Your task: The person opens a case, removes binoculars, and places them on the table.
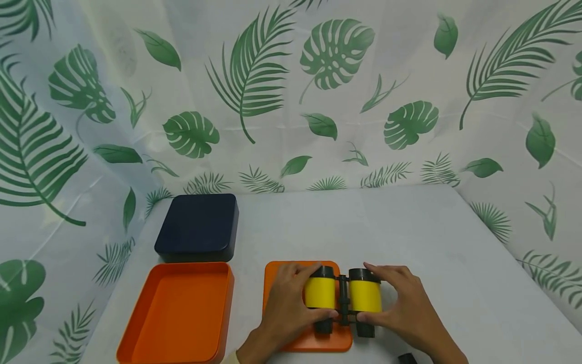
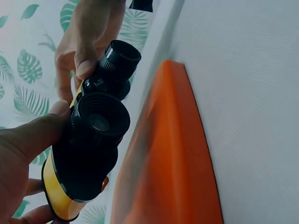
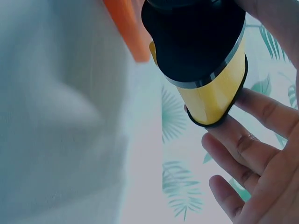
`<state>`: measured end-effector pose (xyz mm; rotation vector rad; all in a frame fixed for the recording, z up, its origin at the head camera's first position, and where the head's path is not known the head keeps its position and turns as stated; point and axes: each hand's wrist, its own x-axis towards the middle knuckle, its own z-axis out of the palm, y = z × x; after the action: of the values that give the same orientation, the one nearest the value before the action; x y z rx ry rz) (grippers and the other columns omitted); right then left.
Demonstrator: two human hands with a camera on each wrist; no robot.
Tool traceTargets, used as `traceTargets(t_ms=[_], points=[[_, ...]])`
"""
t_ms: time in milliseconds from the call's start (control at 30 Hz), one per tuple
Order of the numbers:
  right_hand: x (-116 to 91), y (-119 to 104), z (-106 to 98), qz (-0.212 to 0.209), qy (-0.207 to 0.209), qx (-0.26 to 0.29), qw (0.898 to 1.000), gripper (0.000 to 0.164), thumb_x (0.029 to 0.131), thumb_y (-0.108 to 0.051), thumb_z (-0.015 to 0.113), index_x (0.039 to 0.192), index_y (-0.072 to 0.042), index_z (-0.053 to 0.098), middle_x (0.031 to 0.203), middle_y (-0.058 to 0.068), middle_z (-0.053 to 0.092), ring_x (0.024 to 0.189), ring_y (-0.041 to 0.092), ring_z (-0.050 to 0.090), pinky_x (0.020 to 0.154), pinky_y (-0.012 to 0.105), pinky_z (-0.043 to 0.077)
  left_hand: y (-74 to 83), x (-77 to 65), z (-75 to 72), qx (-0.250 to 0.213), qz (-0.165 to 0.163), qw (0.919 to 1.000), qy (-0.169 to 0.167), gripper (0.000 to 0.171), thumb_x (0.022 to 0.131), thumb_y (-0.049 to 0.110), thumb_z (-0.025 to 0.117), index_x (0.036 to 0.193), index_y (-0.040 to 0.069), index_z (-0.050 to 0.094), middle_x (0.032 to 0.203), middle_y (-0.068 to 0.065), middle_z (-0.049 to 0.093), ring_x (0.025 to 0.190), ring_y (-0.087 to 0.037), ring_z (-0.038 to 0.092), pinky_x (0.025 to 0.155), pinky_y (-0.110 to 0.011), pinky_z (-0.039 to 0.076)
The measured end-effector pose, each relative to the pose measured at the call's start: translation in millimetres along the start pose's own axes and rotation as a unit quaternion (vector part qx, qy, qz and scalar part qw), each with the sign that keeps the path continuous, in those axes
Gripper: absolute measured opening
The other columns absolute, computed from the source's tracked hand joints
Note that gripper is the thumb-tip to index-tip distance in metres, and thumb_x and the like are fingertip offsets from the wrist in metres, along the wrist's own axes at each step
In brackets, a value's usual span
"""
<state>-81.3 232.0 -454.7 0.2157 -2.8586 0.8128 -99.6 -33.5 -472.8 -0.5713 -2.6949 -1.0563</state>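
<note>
The binoculars (image 1: 344, 298) are yellow around the body and black at both ends. The tray (image 1: 182, 316) is plain orange, and the flat box (image 1: 303, 343) is orange also. The square box (image 1: 200, 225) is dark navy. The desk (image 1: 354, 227) is whitish. The curtain (image 1: 273, 156) is white, printed with green leaves.

On the binoculars (image 2: 86, 156), one small pale marking (image 2: 98, 83), too blurred for legibility.

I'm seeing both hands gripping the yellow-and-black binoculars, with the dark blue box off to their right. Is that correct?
Not quite: the head view shows the dark blue box to the left of the binoculars, not the right. The left hand and right hand do both grip them.
</note>
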Motion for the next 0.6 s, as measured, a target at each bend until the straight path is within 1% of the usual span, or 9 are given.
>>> traceTargets(t_ms=[133,367,600], points=[[-1.1,4.5,-5.5,0.013,-0.004,-0.008,1.000,0.107,0.057,-0.072,0.094,0.148,-0.025,0.064,0.130,0.006,0.071,0.122,0.029,0.053,0.099,0.067,0.045,4.8,4.6,6.2,0.001,0.012,0.9999,0.002,0.093,0.068,0.072,0.090,0.146,0.026,0.065,0.110,0.004,0.061,0.105,-0.012,0.052,0.086,-0.027,0.050],[-4.8,16.3,-12.9,0.023,-0.003,-0.012,1.000,0.107,0.058,-0.068,0.096,0.149,-0.023,0.063,0.131,0.009,0.070,0.122,0.030,0.052,0.099,0.070,0.043,13.7,10.9,17.6,-0.004,0.016,0.9999,-0.002,0.093,0.069,0.073,0.088,0.147,0.030,0.064,0.107,0.006,0.058,0.100,-0.008,0.047,0.082,-0.020,0.043],[-9.0,32.8,-18.3,0.037,-0.010,-0.011,0.999,0.107,0.058,-0.066,0.097,0.150,-0.024,0.062,0.134,0.013,0.068,0.124,0.034,0.052,0.097,0.074,0.045,20.7,17.1,32.3,0.008,0.024,0.9997,-0.006,0.093,0.069,0.075,0.087,0.147,0.029,0.065,0.107,0.006,0.058,0.102,-0.008,0.047,0.081,-0.017,0.043]])
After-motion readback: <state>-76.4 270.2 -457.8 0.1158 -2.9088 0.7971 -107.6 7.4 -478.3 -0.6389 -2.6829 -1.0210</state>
